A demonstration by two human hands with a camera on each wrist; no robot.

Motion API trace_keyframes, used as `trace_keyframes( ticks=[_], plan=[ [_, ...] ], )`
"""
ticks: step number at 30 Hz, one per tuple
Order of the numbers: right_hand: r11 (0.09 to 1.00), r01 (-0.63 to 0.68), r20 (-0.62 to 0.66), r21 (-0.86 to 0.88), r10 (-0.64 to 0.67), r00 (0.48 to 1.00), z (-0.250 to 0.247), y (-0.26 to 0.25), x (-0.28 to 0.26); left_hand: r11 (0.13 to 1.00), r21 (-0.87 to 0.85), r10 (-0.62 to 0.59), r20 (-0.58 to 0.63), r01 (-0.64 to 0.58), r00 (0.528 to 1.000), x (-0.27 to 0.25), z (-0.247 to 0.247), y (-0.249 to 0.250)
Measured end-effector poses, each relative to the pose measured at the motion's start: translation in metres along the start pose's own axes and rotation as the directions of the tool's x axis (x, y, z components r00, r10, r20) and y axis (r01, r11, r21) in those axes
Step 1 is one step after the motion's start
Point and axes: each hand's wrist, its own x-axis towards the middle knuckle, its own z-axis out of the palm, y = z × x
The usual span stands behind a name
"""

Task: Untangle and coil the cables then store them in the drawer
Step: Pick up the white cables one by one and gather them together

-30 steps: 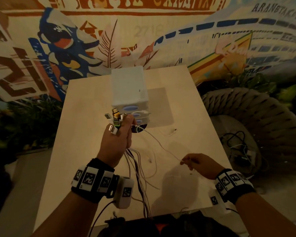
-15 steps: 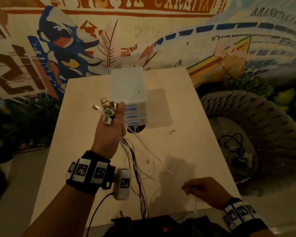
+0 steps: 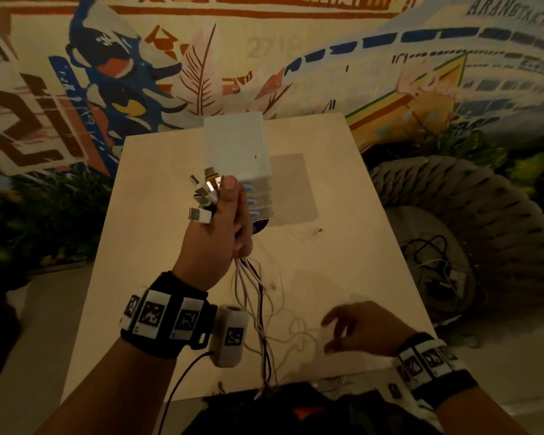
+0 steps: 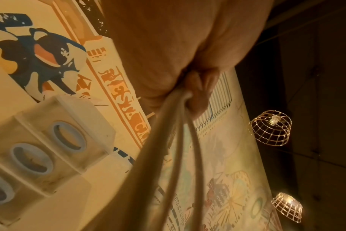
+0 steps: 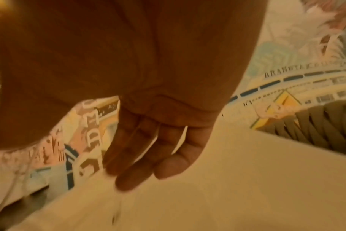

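Matt wooden table (image 3: 176, 277), shiny metal plugs (image 3: 208, 187)

The left hand (image 3: 215, 243) now holds its bunch of cables (image 3: 252, 296) higher than a second ago, so the cluster of plugs (image 3: 206, 191) sits level with the upper drawers of the white drawer unit (image 3: 236, 149) instead of the lower ones. The right hand (image 3: 358, 329), which a second ago pinched a thin white strand pulled taut out to the right, now has its fingers (image 5: 140, 156) spread and loose near the table's (image 3: 343, 189) front edge, and the thin strands lie slack beside it
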Motion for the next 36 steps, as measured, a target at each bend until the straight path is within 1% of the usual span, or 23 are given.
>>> trace_keyframes(
  ticks=[1, 2, 3, 4, 5, 6, 7, 9, 11, 12, 14, 17, 19, 21, 23, 25, 27, 31, 36],
  plan=[
    [1.0, 0.014, -0.072, 0.007, -0.013, 0.997, -0.014, -0.008, -0.003, 1.0, 0.001, -0.006, 0.021, 0.005, 1.0, -0.002, 0.002, 0.001],
    [0.998, 0.06, -0.163, 0.019, -0.056, 0.985, -0.029, -0.02, -0.006, 1.0, 0.005, -0.011, 0.042, 0.011, 0.999, -0.004, 0.005, 0.002],
    [0.99, 0.132, -0.243, 0.042, -0.118, 0.963, -0.042, -0.034, -0.009, 1.0, 0.007, -0.021, 0.059, 0.02, 0.998, -0.006, 0.007, 0.003],
    [0.974, 0.22, -0.294, 0.059, -0.194, 0.936, -0.053, -0.05, -0.011, 0.999, 0.004, -0.034, 0.07, 0.034, 0.997, -0.008, 0.01, 0.002],
    [0.951, 0.299, -0.312, 0.076, -0.262, 0.913, -0.062, -0.069, -0.01, 0.999, -0.005, -0.048, 0.081, 0.048, 0.996, -0.01, 0.013, 0.003],
    [0.93, 0.354, -0.295, 0.098, -0.312, 0.903, -0.066, -0.09, -0.007, 0.998, -0.011, -0.058, 0.092, 0.06, 0.994, -0.012, 0.015, 0.002],
    [0.916, 0.381, -0.251, 0.127, -0.342, 0.905, -0.068, -0.112, -0.002, 0.998, -0.001, -0.063, 0.099, 0.063, 0.993, -0.014, 0.018, 0.002],
    [0.895, 0.403, -0.142, 0.189, -0.381, 0.913, -0.056, -0.146, 0.018, 0.998, 0.039, -0.056, 0.103, 0.052, 0.993, -0.018, 0.021, 0.002],
    [0.861, 0.439, -0.042, 0.255, -0.444, 0.895, -0.033, -0.164, 0.036, 0.998, 0.031, -0.062, 0.092, 0.059, 0.994, -0.022, 0.02, 0.006],
    [0.851, 0.433, -0.004, 0.297, -0.453, 0.892, -0.024, -0.165, 0.041, 0.998, 0.024, -0.063, 0.081, 0.062, 0.995, -0.023, 0.018, 0.008],
    [0.851, 0.372, 0.043, 0.372, -0.416, 0.908, -0.01, -0.156, 0.045, 0.999, -0.003, -0.049, 0.056, 0.05, 0.997, -0.024, 0.007, 0.013],
    [0.879, 0.214, 0.09, 0.427, -0.277, 0.957, 0.002, -0.128, 0.038, 0.998, -0.063, -0.021, 0.005, 0.021, 1.0, -0.028, -0.014, 0.016],
    [0.899, 0.151, 0.096, 0.411, -0.208, 0.973, 0.008, -0.106, 0.03, 0.995, -0.098, -0.014, -0.027, 0.011, 1.0, -0.031, -0.023, 0.016],
    [0.927, 0.133, 0.103, 0.351, -0.18, 0.978, 0.015, -0.084, 0.021, 0.993, -0.115, -0.017, -0.052, 0.011, 0.999, -0.032, -0.027, 0.018],
    [0.957, 0.075, 0.151, 0.28, -0.121, 0.981, 0.023, -0.059, 0.011, 0.993, -0.12, -0.006, -0.072, -0.003, 0.997, -0.031, -0.029, 0.024],
    [0.957, -0.044, 0.196, 0.288, -0.014, 0.981, 0.034, -0.035, 0.002, 0.993, -0.118, -0.006, -0.094, -0.005, 0.996, -0.028, -0.03, 0.028],
    [0.929, -0.15, 0.218, 0.339, 0.077, 0.973, 0.046, -0.014, -0.008, 0.994, -0.113, -0.021, -0.094, 0.01, 0.995, -0.028, -0.029, 0.026],
    [0.919, -0.262, 0.25, 0.296, 0.19, 0.949, 0.066, 0.014, -0.023, 0.998, -0.05, -0.051, -0.035, 0.049, 0.998, -0.032, -0.02, 0.011],
    [0.914, -0.346, 0.247, 0.213, 0.293, 0.924, 0.091, 0.056, -0.024, 0.997, -0.041, -0.065, 0.04, 0.067, 0.997, -0.031, -0.016, 0.009]
  ],
)
